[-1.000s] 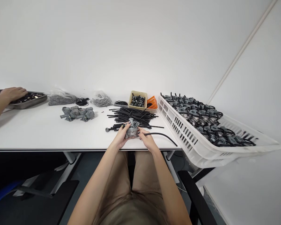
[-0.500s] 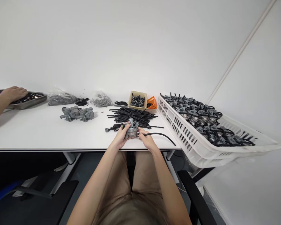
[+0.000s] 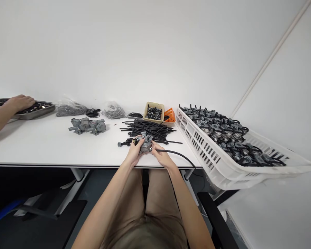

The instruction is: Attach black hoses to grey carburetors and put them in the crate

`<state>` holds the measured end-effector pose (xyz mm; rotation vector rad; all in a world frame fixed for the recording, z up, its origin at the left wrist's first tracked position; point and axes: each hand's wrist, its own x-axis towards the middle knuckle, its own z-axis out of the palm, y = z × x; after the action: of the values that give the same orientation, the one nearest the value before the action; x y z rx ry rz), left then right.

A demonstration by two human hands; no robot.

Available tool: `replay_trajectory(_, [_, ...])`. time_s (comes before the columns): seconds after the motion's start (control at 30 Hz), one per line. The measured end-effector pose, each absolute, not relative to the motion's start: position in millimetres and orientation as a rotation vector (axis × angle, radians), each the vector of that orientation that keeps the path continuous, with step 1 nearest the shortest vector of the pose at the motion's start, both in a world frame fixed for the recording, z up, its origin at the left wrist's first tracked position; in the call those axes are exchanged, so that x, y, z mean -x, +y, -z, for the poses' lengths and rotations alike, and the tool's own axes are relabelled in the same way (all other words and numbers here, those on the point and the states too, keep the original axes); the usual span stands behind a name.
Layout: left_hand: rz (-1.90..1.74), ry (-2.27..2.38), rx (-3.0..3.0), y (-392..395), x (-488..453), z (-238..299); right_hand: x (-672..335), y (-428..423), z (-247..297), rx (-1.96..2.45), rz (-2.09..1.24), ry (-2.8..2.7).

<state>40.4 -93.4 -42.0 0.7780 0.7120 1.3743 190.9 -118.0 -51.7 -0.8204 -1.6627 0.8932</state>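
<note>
My left hand (image 3: pixel 134 152) is closed around the left side of a grey metal carburetor (image 3: pixel 146 146), held just above the table near its front edge. At the carburetor's lower right, my right hand (image 3: pixel 161 155) pinches a thin black hose (image 3: pixel 178 154). One end of the hose meets the carburetor by my fingertips; the exact joint is hidden. Its free end curves right to the table's edge. Behind my hands lies a pile of black hoses (image 3: pixel 150 128). A small round-ended fitting (image 3: pixel 119 144) pokes out on the pile's left.
At right stands a white basket (image 3: pixel 209 157) with stacked carburetors (image 3: pixel 217 126). A cream bin (image 3: pixel 154 104) of fittings and an orange basket (image 3: pixel 170 115) sit at the back. More carburetors (image 3: pixel 87 126) lie left. Another person's hand (image 3: pixel 22 102) rests over a metal tray (image 3: pixel 38 111).
The carburetor has tilted and turned slightly in my left hand. My right hand stays at its lower right side with the hose. The view has shifted a little.
</note>
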Motion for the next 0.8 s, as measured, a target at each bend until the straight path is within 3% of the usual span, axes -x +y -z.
replay_trajectory(0.53, [-1.382,0.656,-0.802,-91.1,-40.2,44.0,-188.5,-114.3,57.9,0.781,-1.043,-1.424])
replay_trajectory(0.8, [-1.367,0.631,-0.856,-92.9,-40.7,42.0,-183.2,-112.7,60.2,0.906,-0.953,-1.287])
